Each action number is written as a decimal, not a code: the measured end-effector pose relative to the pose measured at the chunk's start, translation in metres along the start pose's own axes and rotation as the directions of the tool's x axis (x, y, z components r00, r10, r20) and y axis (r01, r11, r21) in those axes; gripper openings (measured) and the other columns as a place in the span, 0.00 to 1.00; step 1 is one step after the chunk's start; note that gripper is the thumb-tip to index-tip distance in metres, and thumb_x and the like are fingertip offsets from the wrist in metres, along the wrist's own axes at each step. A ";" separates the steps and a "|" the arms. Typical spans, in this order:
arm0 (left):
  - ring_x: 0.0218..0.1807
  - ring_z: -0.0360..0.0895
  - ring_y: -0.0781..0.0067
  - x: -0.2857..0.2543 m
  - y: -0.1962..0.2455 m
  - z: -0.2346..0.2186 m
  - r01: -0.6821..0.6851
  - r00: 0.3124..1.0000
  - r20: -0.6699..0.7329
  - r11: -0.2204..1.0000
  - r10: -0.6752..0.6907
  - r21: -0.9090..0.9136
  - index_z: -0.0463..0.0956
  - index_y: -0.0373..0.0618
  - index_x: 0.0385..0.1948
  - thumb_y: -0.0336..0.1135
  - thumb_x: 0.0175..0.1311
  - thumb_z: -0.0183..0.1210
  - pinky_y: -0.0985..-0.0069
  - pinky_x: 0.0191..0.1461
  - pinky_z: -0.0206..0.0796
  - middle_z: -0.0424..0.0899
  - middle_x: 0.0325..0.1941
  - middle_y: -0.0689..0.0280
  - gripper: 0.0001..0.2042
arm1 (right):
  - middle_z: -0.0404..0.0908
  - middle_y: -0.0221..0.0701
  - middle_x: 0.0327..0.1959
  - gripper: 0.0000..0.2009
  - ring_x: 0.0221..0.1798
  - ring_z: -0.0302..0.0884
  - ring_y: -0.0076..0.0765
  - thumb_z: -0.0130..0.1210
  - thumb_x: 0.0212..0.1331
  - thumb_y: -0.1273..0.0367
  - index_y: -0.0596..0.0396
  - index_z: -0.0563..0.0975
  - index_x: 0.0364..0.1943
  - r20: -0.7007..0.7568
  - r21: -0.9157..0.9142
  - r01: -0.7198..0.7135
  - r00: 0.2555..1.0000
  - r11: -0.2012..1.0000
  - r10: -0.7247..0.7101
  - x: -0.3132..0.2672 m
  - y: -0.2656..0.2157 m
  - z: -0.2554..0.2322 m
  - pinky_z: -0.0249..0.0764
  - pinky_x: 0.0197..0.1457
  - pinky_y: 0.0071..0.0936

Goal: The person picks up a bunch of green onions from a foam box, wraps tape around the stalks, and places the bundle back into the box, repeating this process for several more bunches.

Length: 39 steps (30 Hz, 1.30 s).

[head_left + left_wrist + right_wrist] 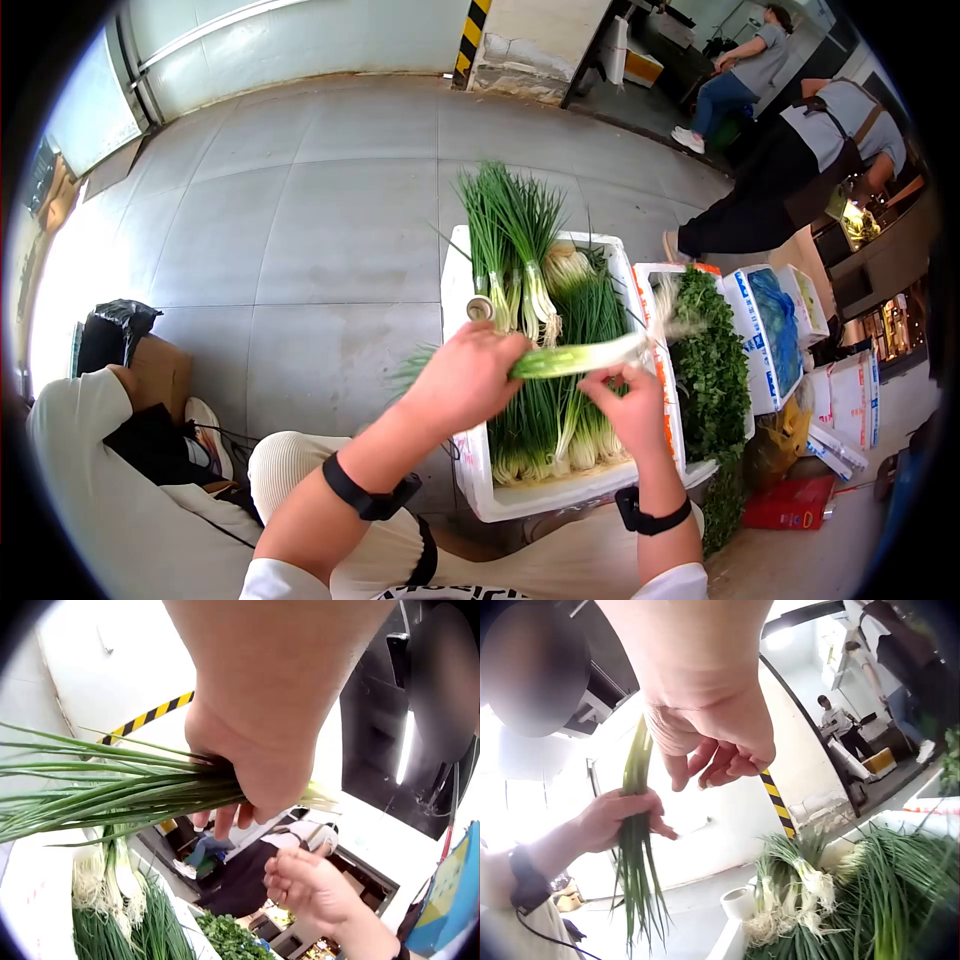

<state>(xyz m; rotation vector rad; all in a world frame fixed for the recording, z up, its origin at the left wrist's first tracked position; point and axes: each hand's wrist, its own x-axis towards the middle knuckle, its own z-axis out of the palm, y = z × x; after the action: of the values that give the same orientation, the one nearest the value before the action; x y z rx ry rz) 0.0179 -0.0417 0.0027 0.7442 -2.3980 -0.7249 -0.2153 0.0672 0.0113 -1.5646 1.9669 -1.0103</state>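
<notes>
My left hand [465, 372] grips a bunch of green onions [580, 359] round its middle, pale root end toward the right. In the left wrist view the long green leaves [112, 791] trail out left of that fist. Just below the pale end is my right hand [632, 395], its fingers loosely curled; in the right wrist view nothing shows between those fingers [724, 765]. Beneath both hands stands a white foam box [476, 490] of green onions. More bunches [510, 245] lie across its far left part, with a roll of tape [739, 903] beside their roots.
A second foam box with leafy greens [708, 345] adjoins on the right. Beyond it is a box with blue plastic [773, 312]. A red box [788, 503] lies at lower right. People stand at the back right. A cardboard box [160, 375] is at left.
</notes>
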 end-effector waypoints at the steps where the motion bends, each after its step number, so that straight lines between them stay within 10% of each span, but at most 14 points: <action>1: 0.42 0.82 0.51 0.000 -0.006 -0.008 0.059 0.998 -0.029 0.998 -0.058 0.018 0.76 0.42 0.45 0.30 0.57 0.65 0.57 0.70 0.64 0.83 0.33 0.56 0.14 | 0.84 0.30 0.31 0.06 0.35 0.80 0.31 0.69 0.56 0.68 0.57 0.85 0.30 -0.019 0.070 0.010 1.000 0.997 -0.008 0.009 0.008 0.004 0.75 0.42 0.29; 5: 0.47 0.81 0.49 0.005 -0.012 -0.043 0.256 0.931 -0.247 0.963 -0.268 -0.080 0.73 0.46 0.57 0.40 0.62 0.67 0.58 0.61 0.68 0.85 0.34 0.55 0.23 | 0.88 0.35 0.45 0.08 0.50 0.81 0.40 0.63 0.63 0.63 0.50 0.89 0.36 0.014 -0.214 0.104 0.995 0.971 -0.103 0.036 0.036 0.012 0.72 0.57 0.39; 7: 0.49 0.80 0.49 0.007 -0.024 -0.049 0.313 0.890 -0.341 0.949 -0.303 -0.026 0.73 0.45 0.59 0.43 0.63 0.67 0.59 0.61 0.68 0.85 0.30 0.56 0.25 | 0.89 0.33 0.44 0.25 0.62 0.76 0.42 0.41 0.74 0.49 0.49 0.86 0.50 0.111 -0.334 -0.085 0.985 0.939 0.128 0.039 0.052 0.023 0.51 0.73 0.45; 11: 0.51 0.81 0.52 0.009 -0.049 -0.059 0.320 0.909 -0.280 0.947 -0.309 -0.006 0.82 0.41 0.47 0.37 0.61 0.66 0.59 0.69 0.62 0.87 0.37 0.54 0.15 | 0.86 0.38 0.50 0.28 0.70 0.69 0.45 0.36 0.77 0.51 0.55 0.72 0.67 0.357 -0.219 -0.343 0.843 0.914 0.402 0.047 0.052 0.029 0.45 0.76 0.50; 15: 0.55 0.79 0.55 0.006 -0.056 -0.057 0.243 0.862 -0.502 0.927 -0.072 0.285 0.85 0.41 0.39 0.30 0.56 0.65 0.56 0.71 0.59 0.85 0.49 0.51 0.10 | 0.53 0.49 0.78 0.21 0.80 0.45 0.59 0.44 0.70 0.68 0.53 0.75 0.65 0.185 -0.684 0.103 0.982 0.722 0.034 0.049 0.056 0.050 0.41 0.77 0.54; 23: 0.46 0.81 0.50 0.001 -0.055 -0.072 0.311 0.900 -0.346 0.946 -0.264 0.087 0.81 0.43 0.47 0.27 0.58 0.62 0.57 0.59 0.68 0.85 0.34 0.55 0.14 | 0.73 0.40 0.62 0.17 0.66 0.64 0.47 0.60 0.60 0.65 0.49 0.83 0.53 0.151 -0.610 0.397 0.908 0.686 -0.391 0.090 0.017 0.107 0.56 0.68 0.48; 26: 0.31 0.81 0.48 -0.003 -0.052 -0.070 0.353 0.892 -0.310 0.935 -0.330 0.019 0.80 0.42 0.46 0.33 0.61 0.64 0.61 0.36 0.74 0.84 0.27 0.54 0.13 | 0.76 0.32 0.48 0.17 0.55 0.69 0.41 0.69 0.53 0.57 0.48 0.84 0.45 0.251 -0.530 0.429 0.903 0.731 -0.348 0.104 0.007 0.131 0.62 0.60 0.42; 30: 0.29 0.82 0.51 -0.004 -0.045 -0.072 0.450 0.857 -0.246 0.890 -0.453 -0.072 0.81 0.43 0.46 0.48 0.60 0.69 0.62 0.36 0.74 0.85 0.27 0.56 0.20 | 0.76 0.30 0.41 0.19 0.51 0.70 0.40 0.72 0.47 0.54 0.48 0.85 0.40 0.340 -0.574 0.455 0.889 0.681 -0.307 0.111 0.017 0.161 0.65 0.58 0.38; 35: 0.26 0.80 0.53 -0.008 -0.065 -0.058 0.271 0.903 -0.363 0.960 -0.228 0.071 0.82 0.42 0.43 0.48 0.57 0.71 0.65 0.34 0.73 0.84 0.25 0.56 0.21 | 0.78 0.27 0.39 0.15 0.50 0.71 0.38 0.71 0.48 0.55 0.46 0.84 0.34 0.304 -0.655 0.437 0.900 0.617 -0.314 0.113 0.045 0.178 0.65 0.57 0.38; 39: 0.22 0.75 0.61 -0.007 -0.073 -0.056 0.143 0.900 -0.426 0.986 -0.092 0.089 0.83 0.40 0.41 0.48 0.56 0.73 0.70 0.32 0.71 0.81 0.22 0.58 0.20 | 0.80 0.27 0.36 0.14 0.44 0.74 0.34 0.72 0.50 0.60 0.53 0.84 0.35 0.155 -0.366 0.361 0.932 0.858 -0.326 0.103 0.031 0.151 0.68 0.52 0.34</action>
<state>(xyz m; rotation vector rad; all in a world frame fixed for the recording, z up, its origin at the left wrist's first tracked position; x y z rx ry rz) 0.0821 -0.1074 -0.0039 0.9907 -2.0244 -0.4138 -0.1551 -0.0698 -0.0982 -2.2030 1.9509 -0.6771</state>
